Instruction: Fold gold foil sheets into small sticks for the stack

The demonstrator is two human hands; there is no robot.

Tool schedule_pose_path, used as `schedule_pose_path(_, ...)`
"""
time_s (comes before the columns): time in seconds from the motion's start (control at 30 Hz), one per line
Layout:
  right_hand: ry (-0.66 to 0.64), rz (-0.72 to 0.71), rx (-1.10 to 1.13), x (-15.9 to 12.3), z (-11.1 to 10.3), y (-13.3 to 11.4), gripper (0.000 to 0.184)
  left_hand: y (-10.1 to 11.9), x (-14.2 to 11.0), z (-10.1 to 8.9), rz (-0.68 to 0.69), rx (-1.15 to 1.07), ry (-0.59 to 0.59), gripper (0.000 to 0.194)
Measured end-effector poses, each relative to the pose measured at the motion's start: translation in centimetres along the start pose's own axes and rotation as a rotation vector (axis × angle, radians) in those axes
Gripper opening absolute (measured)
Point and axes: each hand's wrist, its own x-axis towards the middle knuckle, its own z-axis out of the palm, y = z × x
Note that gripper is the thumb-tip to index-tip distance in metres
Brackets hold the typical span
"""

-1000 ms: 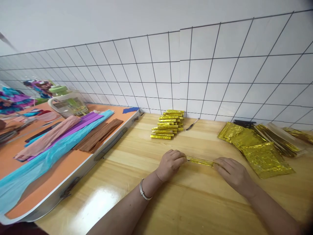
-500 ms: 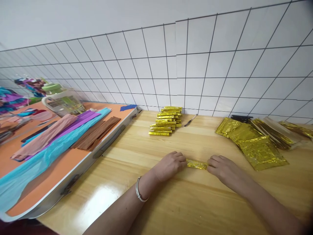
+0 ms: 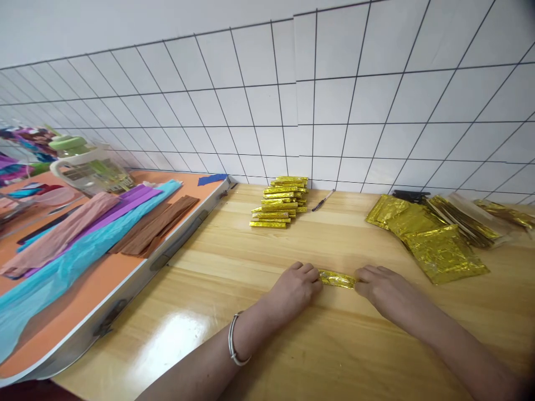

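A narrow folded strip of gold foil paper [image 3: 337,279] lies low over the wooden table, stretched between my two hands. My left hand [image 3: 297,288], with a silver bangle on its wrist, is closed on the strip's left end. At the right end, the fingers of my right hand [image 3: 377,286] pinch it. My fingertips cover both ends. Beyond the hands, near the wall, is a stack of folded gold foil strips [image 3: 279,202]. Flat gold foil sheets [image 3: 445,250] lie to the right of my right hand.
A pen [image 3: 323,200] lies beside the stack. An orange-topped board [image 3: 83,306] with a raised edge carries crepe paper strips [image 3: 96,239] and a clear container with a green lid [image 3: 69,145]. A plastic sleeve of foil [image 3: 468,220] lies back right, against the white gridded wall [image 3: 334,100].
My view has shifted slightly, so the board and stack appear further left. Both hands keep hold of the foil strip in almost the same place.
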Motion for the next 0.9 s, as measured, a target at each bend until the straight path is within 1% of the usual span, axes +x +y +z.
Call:
schedule_pose_path(0.23, 0.041, 0.060, 0.063, 0.0, 0.8, 0.4, 0.016, -0.2, 0.5, 1.6, -0.134, -0.120, 0.090, 0.014)
schedule_pose_path(0.37, 0.080, 0.088, 0.109, 0.3, 1.3, 0.4, 0.012, -0.2, 0.9, 2.2, -0.157, -0.140, 0.121, 0.018)
schedule_pose_path(0.5, 0.116, 0.097, 0.083, 0.5, 1.8, 0.3, 0.012, 0.0, 1.1, 2.2, -0.169, -0.103, 0.122, 0.016)
schedule_pose_path(0.6, 0.128, 0.082, 0.040, 0.5, 2.1, 0.1, 0.012, 0.2, 1.0, 1.9, -0.145, -0.036, 0.096, 0.012)
schedule_pose_path(0.77, 0.157, 0.040, -0.089, 0.3, 2.5, -0.1, 0.010, 0.8, 0.8, 1.5, -0.048, 0.071, 0.049, 0.011)
schedule_pose_path(0.83, 0.142, 0.024, -0.138, 0.3, 2.5, -0.3, 0.009, 0.9, 0.8, 1.6, -0.025, 0.091, 0.041, 0.012)
schedule_pose_path(0.9, 0.115, 0.010, -0.177, 0.2, 2.3, -0.5, 0.012, 0.9, 0.8, 1.7, -0.023, 0.093, 0.042, 0.013)
